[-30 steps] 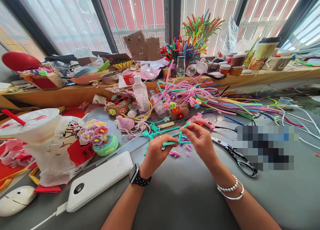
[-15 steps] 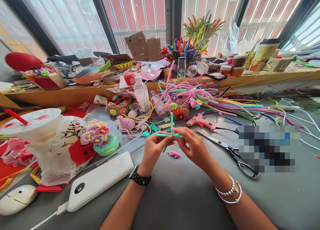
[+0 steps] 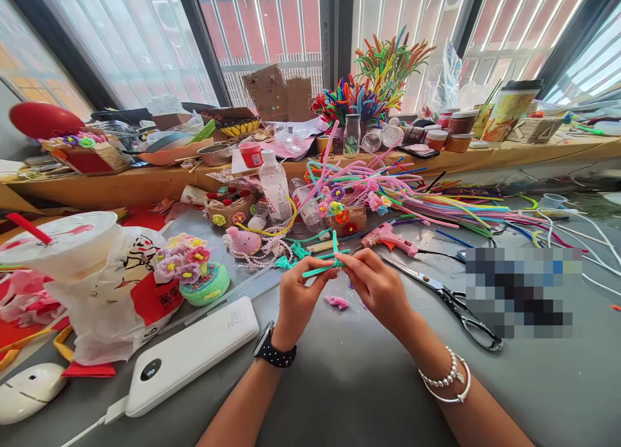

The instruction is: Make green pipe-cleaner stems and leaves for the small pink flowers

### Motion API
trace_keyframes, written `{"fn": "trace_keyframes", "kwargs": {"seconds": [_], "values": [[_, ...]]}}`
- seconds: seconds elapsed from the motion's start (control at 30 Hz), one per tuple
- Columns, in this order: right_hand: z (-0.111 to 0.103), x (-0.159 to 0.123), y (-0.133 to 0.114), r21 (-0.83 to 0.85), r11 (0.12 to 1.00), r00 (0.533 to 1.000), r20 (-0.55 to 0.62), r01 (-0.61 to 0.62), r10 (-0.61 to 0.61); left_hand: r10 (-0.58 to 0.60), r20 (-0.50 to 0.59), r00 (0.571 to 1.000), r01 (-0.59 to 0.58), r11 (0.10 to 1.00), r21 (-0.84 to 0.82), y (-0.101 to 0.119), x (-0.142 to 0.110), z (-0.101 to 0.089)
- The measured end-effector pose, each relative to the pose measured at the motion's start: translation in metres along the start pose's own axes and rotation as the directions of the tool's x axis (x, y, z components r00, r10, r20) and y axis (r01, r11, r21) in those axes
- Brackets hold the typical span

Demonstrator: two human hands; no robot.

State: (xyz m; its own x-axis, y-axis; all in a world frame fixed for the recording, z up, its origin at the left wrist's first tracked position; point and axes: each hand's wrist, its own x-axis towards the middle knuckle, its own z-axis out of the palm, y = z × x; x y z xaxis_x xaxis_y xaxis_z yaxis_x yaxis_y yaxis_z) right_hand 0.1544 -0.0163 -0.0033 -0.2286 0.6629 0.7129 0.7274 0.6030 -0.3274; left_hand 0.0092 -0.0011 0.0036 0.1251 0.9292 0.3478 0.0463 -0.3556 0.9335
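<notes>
A teal pipe cleaner [image 3: 324,266] is pinched between both hands above the grey table [image 3: 349,382]. My left hand [image 3: 301,297], with a black watch on the wrist, grips its left part with closed fingers. My right hand [image 3: 378,284], with silver bracelets on the wrist, pinches the other part, where a short end sticks upward. A small pink fuzzy piece [image 3: 336,301] lies on the table just below the hands. More teal pipe cleaner pieces [image 3: 291,256] lie just behind the hands.
Scissors [image 3: 451,301] and a pink glue gun [image 3: 391,237] lie to the right. A heap of coloured pipe cleaners [image 3: 436,204] spreads behind. A white power bank [image 3: 191,353], a white bag with a cup [image 3: 92,266], a mouse [image 3: 29,389] and flower baskets [image 3: 228,207] fill the left.
The hands have turned the teal pipe cleaner: its crossed ends swung round and now one short end points up. Both hands drew slightly closer together.
</notes>
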Motion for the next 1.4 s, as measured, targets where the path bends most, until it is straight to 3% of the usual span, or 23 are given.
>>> {"fn": "trace_keyframes", "kwargs": {"seconds": [0.43, 0.5, 0.63, 0.83, 0.9, 1.07, 1.23, 1.4], "values": [[0.002, 0.000, -0.006, 0.032, 0.998, 0.998, 0.003, -0.056, 0.056, 0.298, -0.011, 0.955, -0.289, 0.935, 0.205, 0.000, 0.003, -0.004], [0.002, 0.001, -0.007, 0.089, 0.993, 0.997, 0.015, -0.079, 0.078, 0.266, 0.010, 0.964, -0.264, 0.951, 0.162, 0.001, 0.003, -0.004], [-0.001, 0.005, -0.007, 0.273, 0.945, 0.983, 0.078, -0.180, 0.164, 0.105, 0.073, 0.992, -0.104, 0.994, -0.014, 0.002, 0.002, -0.003], [-0.002, 0.010, -0.003, 0.540, 0.762, 0.928, 0.292, -0.358, 0.230, -0.031, 0.080, 0.996, 0.041, 0.992, -0.120, 0.002, 0.003, 0.000], [-0.002, 0.011, -0.002, 0.537, 0.753, 0.920, 0.300, -0.380, 0.251, -0.066, 0.068, 0.995, 0.076, 0.986, -0.149, 0.001, 0.004, 0.000], [0.001, 0.010, -0.003, 0.426, 0.832, 0.931, 0.235, -0.357, 0.279, -0.185, 0.047, 0.982, 0.191, 0.951, -0.245, -0.002, 0.004, -0.001], [0.003, 0.009, -0.004, 0.331, 0.886, 0.945, 0.167, -0.324, 0.283, -0.232, 0.034, 0.972, 0.232, 0.932, -0.280, -0.006, 0.005, -0.002], [0.004, 0.007, -0.002, 0.252, 0.920, 0.949, 0.179, -0.301, 0.262, -0.288, 0.048, 0.957, 0.287, 0.899, -0.332, -0.007, 0.006, 0.002]]}}
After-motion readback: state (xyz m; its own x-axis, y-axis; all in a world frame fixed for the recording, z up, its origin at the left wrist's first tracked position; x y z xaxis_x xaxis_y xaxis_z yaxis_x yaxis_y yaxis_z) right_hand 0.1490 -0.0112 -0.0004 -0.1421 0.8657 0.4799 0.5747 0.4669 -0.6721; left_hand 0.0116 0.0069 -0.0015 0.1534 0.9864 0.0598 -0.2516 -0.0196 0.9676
